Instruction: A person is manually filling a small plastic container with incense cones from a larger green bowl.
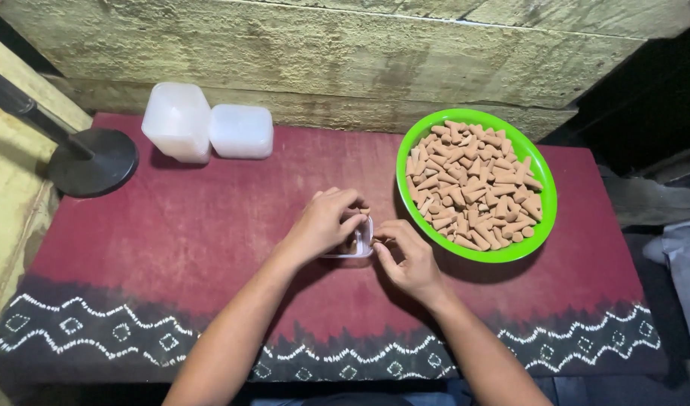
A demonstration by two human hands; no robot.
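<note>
Two hands on one small clear plastic box [357, 244] just left of the round green plastic bowl [476, 184]: left hand [322, 222] curled over its top, right hand [409, 259] pinching its near edge. Looks light and flimsy, so I'd grip the rim. The bowl's heaped with little brown cone-shaped pieces [473, 180]; two frosted plastic tubs [206, 129] sit well off to its left.

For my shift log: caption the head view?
Both hands, left hand and right hand, at a small clear box beside a green bowl of brown cones.

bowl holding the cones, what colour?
Bright green bowl, heaped with tan-brown cones. It shows clearly in the head view, right of the hands.
</note>
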